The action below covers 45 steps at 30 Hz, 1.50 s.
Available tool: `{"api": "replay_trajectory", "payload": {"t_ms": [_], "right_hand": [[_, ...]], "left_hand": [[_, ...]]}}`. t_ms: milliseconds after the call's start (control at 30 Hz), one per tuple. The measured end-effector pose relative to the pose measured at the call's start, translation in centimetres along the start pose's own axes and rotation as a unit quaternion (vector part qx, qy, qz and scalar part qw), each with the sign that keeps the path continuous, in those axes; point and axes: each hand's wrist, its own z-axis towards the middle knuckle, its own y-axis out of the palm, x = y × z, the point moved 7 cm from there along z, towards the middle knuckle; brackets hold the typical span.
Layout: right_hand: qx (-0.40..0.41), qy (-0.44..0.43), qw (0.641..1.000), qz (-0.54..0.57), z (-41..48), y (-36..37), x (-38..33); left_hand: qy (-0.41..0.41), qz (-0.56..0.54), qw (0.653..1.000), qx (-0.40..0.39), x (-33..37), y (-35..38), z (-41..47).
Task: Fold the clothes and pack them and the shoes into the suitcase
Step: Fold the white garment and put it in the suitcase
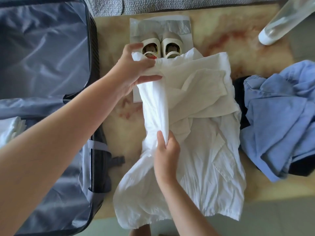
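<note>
A white garment (204,142) lies spread on the rug in front of me, partly folded. My left hand (134,70) grips its far left end near the shoes. My right hand (166,150) pinches the same bunched strip of white cloth lower down. A pair of beige shoes (162,46) sits on a plastic bag (160,26) just beyond the garment. The open suitcase (42,57) with grey lining lies on the left. A blue garment (281,120) is heaped on the right over something dark.
White folded cloth (12,130) shows in the suitcase's near half. A clear tube-like leg with a white foot (272,31) stands at the top right. A grey textured sofa edge (170,4) runs along the far side.
</note>
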Motion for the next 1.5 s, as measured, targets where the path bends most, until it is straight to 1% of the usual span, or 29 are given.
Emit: {"api": "replay_trajectory", "payload": {"t_ms": [133, 267, 333, 400, 467, 600, 700, 767, 800, 833, 900, 933, 967, 1033, 1067, 1100, 1133, 1200, 1233, 1300, 1333, 1367, 1400, 1433, 1500], "right_hand": [[-0.082, 0.01, 0.996, -0.013, 2.9, -3.7, -0.6], [-0.12, 0.042, 0.991, -0.031, 7.3, -8.1, -0.9], [-0.156, 0.016, 0.987, -0.048, 8.5, -9.4, -1.9], [-0.197, -0.023, 0.978, -0.07, 8.0, -9.1, -3.0], [-0.231, -0.031, 0.969, -0.076, 6.5, -7.6, -3.2], [-0.275, -0.055, 0.955, -0.096, 3.9, -1.9, -1.7], [-0.299, -0.07, 0.942, -0.136, 2.6, 2.7, -0.8], [-0.315, -0.08, 0.926, -0.19, 2.0, 5.2, -0.5], [-0.337, -0.083, 0.914, -0.21, 1.5, 6.3, -0.5], [-0.372, -0.08, 0.902, -0.205, 0.9, 7.4, -0.4], [-0.451, -0.053, 0.877, -0.154, -0.4, 8.9, -0.5], [-0.462, -0.055, 0.874, -0.141, -0.3, 9.2, -0.6], [-0.443, -0.073, 0.882, -0.141, 0.4, 9.2, -0.7], [-0.328, -0.137, 0.917, -0.179, 3.4, 8.0, -1.1], [-0.279, -0.166, 0.922, -0.212, 5.0, 7.3, -1.2], [-0.255, -0.185, 0.917, -0.244, 6.4, 6.9, -1.1], [-0.249, -0.2, 0.905, -0.28, 7.6, 6.7, -0.9], [-0.249, -0.23, 0.869, -0.36, 9.8, 6.8, -0.6], [-0.241, -0.241, 0.851, -0.399, 10.9, 6.9, -0.6], [-0.227, -0.246, 0.829, -0.448, 12.8, 7.1, -0.8], [-0.227, -0.242, 0.822, -0.463, 13.5, 7.2, -0.8], [-0.23, -0.237, 0.815, -0.477, 14.1, 7.3, -0.7], [-0.232, -0.235, 0.806, -0.49, 14.4, 7.4, -0.7], [-0.233, -0.236, 0.803, -0.495, 14.5, 7.4, -0.8], [-0.225, -0.241, 0.816, -0.475, 14.6, 7.0, -1.2]], "left_hand": [[0.016, 0.0, 0.999, -0.038, 0.0, 3.2, 0.3], [0.033, 0.003, 0.998, -0.061, 1.0, 7.4, 1.1], [0.036, 0.027, 0.997, -0.066, 1.3, 9.2, 1.4], [0.031, 0.036, 0.997, -0.055, 1.4, 9.2, 1.7], [0.014, 0.043, 0.998, -0.032, 1.1, 7.8, 1.6], [-0.01, 0.164, 0.985, 0.045, 0.5, 1.0, 1.7], [-0.028, 0.158, 0.984, 0.072, -0.1, -3.3, 1.5], [-0.024, 0.173, 0.98, 0.096, -0.4, -5.5, 1.7], [-0.018, 0.197, 0.974, 0.113, -0.4, -6.6, 1.9], [-0.009, 0.23, 0.964, 0.132, -0.4, -7.7, 2.1], [0.013, 0.317, 0.934, 0.165, -0.2, -9.5, 2.4], [0.028, 0.36, 0.916, 0.177, 0.0, -10.2, 2.3], [0.043, 0.398, 0.896, 0.19, 0.1, -10.8, 2.3], [0.067, 0.47, 0.854, 0.213, 0.0, -11.4, 2.1], [0.076, 0.497, 0.837, 0.218, -0.3, -11.5, 2.1], [0.088, 0.518, 0.821, 0.223, -0.6, -11.5, 2.1], [0.107, 0.537, 0.804, 0.23, -0.8, -11.4, 2.0], [0.172, 0.558, 0.776, 0.238, -1.4, -10.5, 1.5], [0.206, 0.556, 0.773, 0.226, -2.0, -9.6, 1.2], [0.238, 0.534, 0.796, 0.153, -4.2, -7.0, 0.9], [0.238, 0.524, 0.812, 0.096, -5.7, -5.4, 0.9], [0.236, 0.521, 0.819, 0.038, -7.4, -3.8, 0.9], [0.229, 0.53, 0.816, -0.012, -9.1, -2.3, 1.0], [0.214, 0.562, 0.798, -0.046, -10.6, -1.4, 1.4], [0.165, 0.634, 0.752, -0.074, -12.7, -1.0, 2.6]]}}
